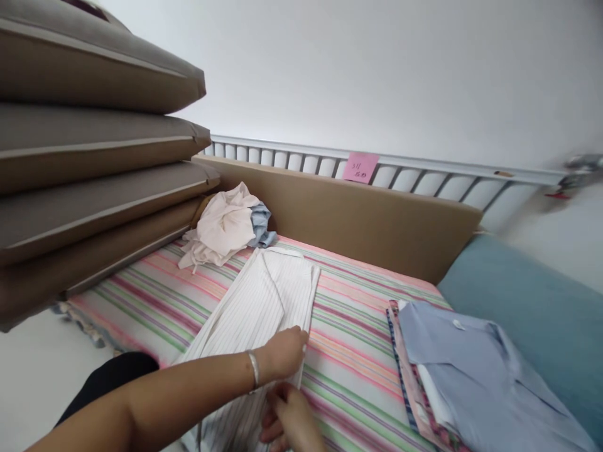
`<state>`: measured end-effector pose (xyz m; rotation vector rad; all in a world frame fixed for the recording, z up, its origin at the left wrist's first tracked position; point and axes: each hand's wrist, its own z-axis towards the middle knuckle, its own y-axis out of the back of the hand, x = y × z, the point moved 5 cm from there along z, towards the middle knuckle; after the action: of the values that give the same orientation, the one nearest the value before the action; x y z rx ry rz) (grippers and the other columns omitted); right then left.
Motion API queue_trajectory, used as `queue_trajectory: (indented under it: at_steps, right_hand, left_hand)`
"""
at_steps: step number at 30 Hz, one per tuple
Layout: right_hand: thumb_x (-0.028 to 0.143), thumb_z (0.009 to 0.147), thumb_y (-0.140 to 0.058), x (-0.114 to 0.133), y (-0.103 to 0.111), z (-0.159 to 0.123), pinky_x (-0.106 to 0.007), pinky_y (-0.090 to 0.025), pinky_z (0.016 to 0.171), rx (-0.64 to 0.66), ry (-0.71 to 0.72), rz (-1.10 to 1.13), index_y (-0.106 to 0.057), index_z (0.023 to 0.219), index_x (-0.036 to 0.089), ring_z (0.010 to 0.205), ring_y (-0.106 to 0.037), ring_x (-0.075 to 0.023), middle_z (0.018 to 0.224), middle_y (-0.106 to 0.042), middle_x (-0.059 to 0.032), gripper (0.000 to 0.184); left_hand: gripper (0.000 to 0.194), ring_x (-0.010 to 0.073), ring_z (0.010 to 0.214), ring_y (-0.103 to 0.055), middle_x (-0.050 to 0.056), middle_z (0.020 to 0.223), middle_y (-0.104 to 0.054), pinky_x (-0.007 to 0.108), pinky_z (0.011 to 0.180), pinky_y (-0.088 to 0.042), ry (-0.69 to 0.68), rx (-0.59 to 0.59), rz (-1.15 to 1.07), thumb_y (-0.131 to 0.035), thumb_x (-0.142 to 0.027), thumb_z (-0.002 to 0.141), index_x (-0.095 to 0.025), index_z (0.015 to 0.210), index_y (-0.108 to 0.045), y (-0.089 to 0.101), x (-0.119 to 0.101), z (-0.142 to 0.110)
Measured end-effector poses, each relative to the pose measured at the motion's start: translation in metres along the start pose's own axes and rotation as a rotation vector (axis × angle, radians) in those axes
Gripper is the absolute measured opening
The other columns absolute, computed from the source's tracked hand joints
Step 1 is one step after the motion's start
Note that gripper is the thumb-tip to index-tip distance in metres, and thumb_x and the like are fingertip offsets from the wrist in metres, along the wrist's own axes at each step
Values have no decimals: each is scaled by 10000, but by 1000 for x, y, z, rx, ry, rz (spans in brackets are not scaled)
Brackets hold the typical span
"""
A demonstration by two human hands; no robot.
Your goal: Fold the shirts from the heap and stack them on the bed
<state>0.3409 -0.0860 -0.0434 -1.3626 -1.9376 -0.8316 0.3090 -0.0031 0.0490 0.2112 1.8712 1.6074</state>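
White ribbed garment (254, 301) spread flat on a striped sheet (353, 364), its long right edge within reach.
The left hand (285, 355), fingers curled, rests at that edge, seemingly to steady it; the right hand (289, 415), half closed, is just nearer the wearer. Whether either grips cloth cannot be told. Folded clothes (471, 364) lie well apart at right, probably to stay undisturbed.

The garment (249, 314) is pinstriped white, the sheet (358, 333) pink-and-green striped.

Head cam, fwd/dn, nr hands (283, 355)
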Motion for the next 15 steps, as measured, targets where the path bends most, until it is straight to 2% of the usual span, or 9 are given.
queue_trajectory:
  at_steps: [3,8,10,13,15]
  right_hand:
    - [210,901,-284,2,0,0,-182,-373,320,57,-7,-10,-412,950,184,431,-612,-158,523,-547,31,140]
    - [159,885,-291,3,-1,-3,-178,-363,310,93,-16,11,-410,860,201,406,-587,-135,522,-536,45,129]
    - [138,872,-308,3,-1,-4,-171,-352,304,98,15,49,-411,831,201,395,-568,-119,525,-527,49,128]
    - [141,858,-358,5,-1,-6,-150,-311,295,111,38,101,-412,803,202,380,-543,-100,522,-516,54,98]
    - [149,852,-388,7,-1,-8,-144,-296,294,106,31,108,-417,801,200,370,-532,-98,517,-514,55,78]
  left_hand:
    - [319,276,875,-612,186,988,-595,370,725,-501,64,62,200,-483,-66,744,-86,1051,-569,-14,1,19]
    - [323,304,1001,-576,240,1047,-575,403,789,-483,224,17,261,-424,-66,808,-48,1094,-574,-12,10,54]
    - [364,352,1030,-562,294,1099,-553,455,763,-484,334,1,283,-404,-73,822,-6,1149,-549,-11,13,71]
    - [467,441,1032,-548,403,1240,-431,563,692,-469,515,-22,318,-388,-88,822,64,1260,-449,-11,18,96]
    - [520,487,1023,-538,431,1288,-365,624,644,-447,624,-32,330,-390,-106,819,68,1310,-392,-11,23,109]
